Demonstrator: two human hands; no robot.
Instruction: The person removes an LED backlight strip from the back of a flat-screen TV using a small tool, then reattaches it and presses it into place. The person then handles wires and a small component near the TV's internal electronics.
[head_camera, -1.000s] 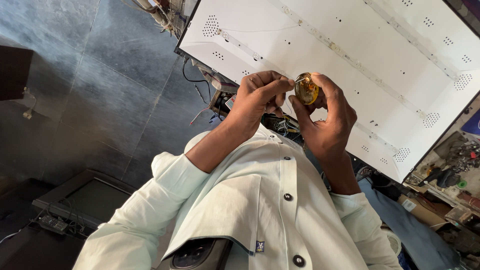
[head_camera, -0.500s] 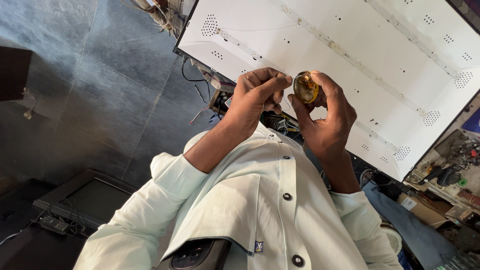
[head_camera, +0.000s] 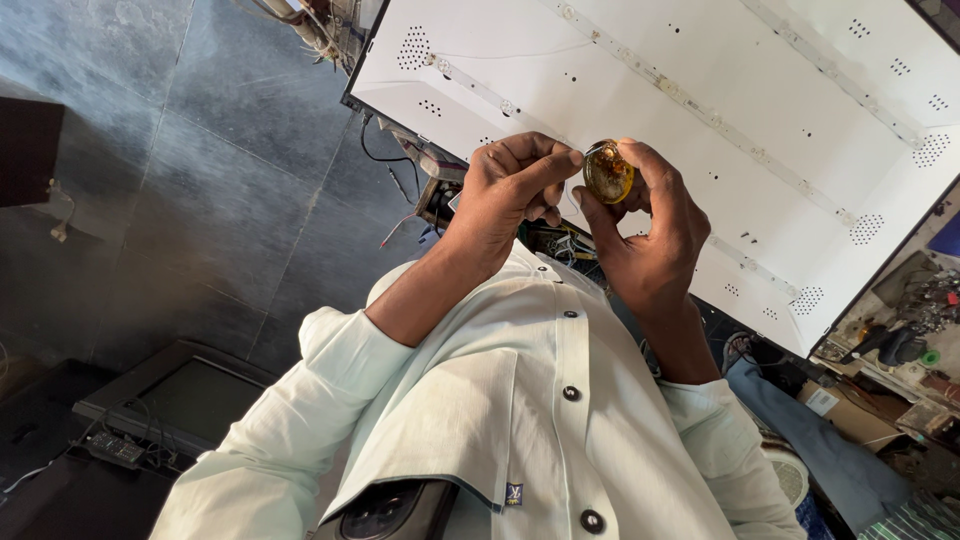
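Observation:
My right hand (head_camera: 650, 235) holds a small round tin (head_camera: 608, 172) with shiny amber contents, up in front of my chest. My left hand (head_camera: 510, 185) is right beside it, its fingers curled, with thumb and forefinger tips pinched together at the tin's left edge. Whether something thin is between those fingertips is too small to tell. Both forearms come out of rolled-up sleeves of a pale shirt (head_camera: 480, 400). A dark phone (head_camera: 385, 512) sticks out of the shirt's chest pocket.
A large white display back panel (head_camera: 760, 90) with thin light strips lies beyond the hands. Loose wires and circuit parts (head_camera: 430, 195) sit at its near edge. A dark monitor (head_camera: 175, 395) rests on the grey tiled floor. A cluttered bench (head_camera: 900, 340) and a person's blue-trousered leg (head_camera: 800, 420) are at right.
My hands and the tin stay almost where they were; the left fingertips have shifted slightly against the tin's edge.

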